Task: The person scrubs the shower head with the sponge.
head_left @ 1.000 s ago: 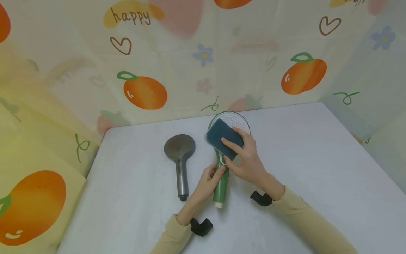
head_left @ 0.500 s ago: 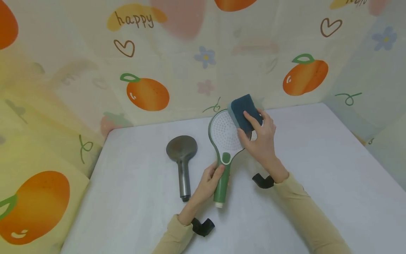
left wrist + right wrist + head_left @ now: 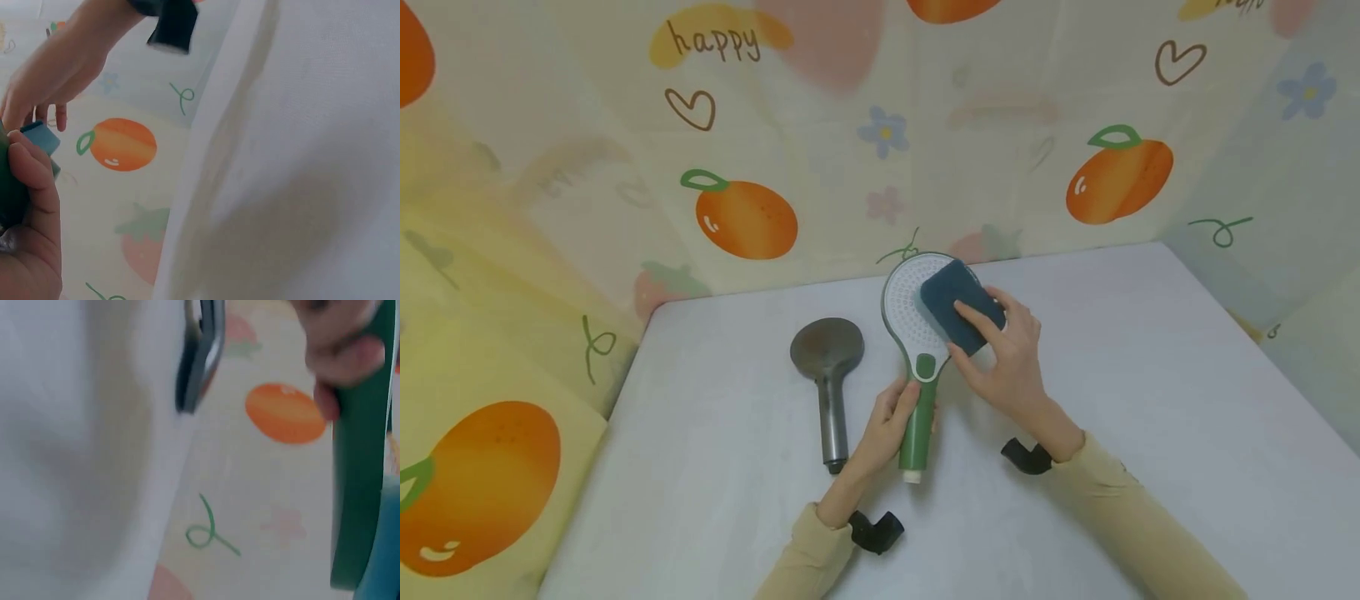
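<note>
In the head view my left hand (image 3: 883, 427) grips the green handle of a shower head (image 3: 913, 308), which has a white nozzle face and a green button. My right hand (image 3: 1011, 362) pinches a dark blue sponge (image 3: 961, 304) with a lighter underside, laid over the right part of that face. In the left wrist view the sponge (image 3: 42, 136) shows beyond the left thumb, with the right hand (image 3: 59, 62) above it. Seen from the right wrist, the shower head's green back (image 3: 362, 469) stands on edge with the left fingers around its handle and the sponge (image 3: 381, 550) against its face.
A dark grey shower head (image 3: 827, 358) lies on the white table (image 3: 700, 467) left of the hands. Black wrist-worn cameras (image 3: 877, 532) hang beneath both forearms. Behind the table rises a cloth (image 3: 850, 192) printed with oranges and flowers.
The sponge has moved across the nozzle face, first up to the upper right rim, then back down and left. The left hand keeps its grip while the shower head shifts slightly left.
</note>
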